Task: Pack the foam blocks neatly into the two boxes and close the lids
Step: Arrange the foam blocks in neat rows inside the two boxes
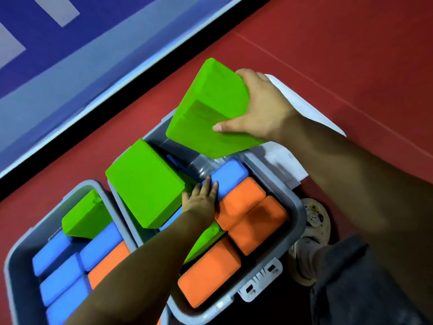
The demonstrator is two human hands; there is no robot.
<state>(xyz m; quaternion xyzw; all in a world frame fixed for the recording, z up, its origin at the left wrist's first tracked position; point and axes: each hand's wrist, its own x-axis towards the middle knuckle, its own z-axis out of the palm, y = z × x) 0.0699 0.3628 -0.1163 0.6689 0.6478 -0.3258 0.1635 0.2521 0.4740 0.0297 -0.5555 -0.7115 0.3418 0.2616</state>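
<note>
left box point(14, 266): grey, bottom left, cut off by the frame edge. Holds 4 blue blocks point(58, 252), 1 orange block point(110, 261) partly under the forearm, and 1 green block point(86, 216) tilted on top at the far end.
right box point(297, 216): grey, touching the left box along its side. Near end: 1 orange block lying flat point(208, 277). Right side: 2 orange blocks side by side point(255, 221). Far right: 1 blue block point(230, 175). A green block between them point(208, 238) is mostly hidden by the forearm.
latch point(260, 281): white clip hanging off the near rim of the right box.
shoe point(309, 240): person's foot on the floor just right of the right box.
left hand point(201, 200): reaching into the right box, fingers straight and spread, tips on the blue block edge. Grip is relaxed, holds nothing.
leaning green block point(145, 181): large, tilted, resting on the rim between the two boxes, just beside the left hand.
far end of right box: grey floor of the box visible, with another blue block edge point(173, 160), count there unclear.
right hand point(262, 106): grip wrapped round the held green block point(210, 106), thumb on its near face, fingers over the far edge. Block is tilted in the air above the far end of the right box.
white lid point(302, 99): flat on the floor behind the right box, partly under the right hand.
floor point(351, 43): red, with a blue mat point(70, 55) beyond a black strip.
</note>
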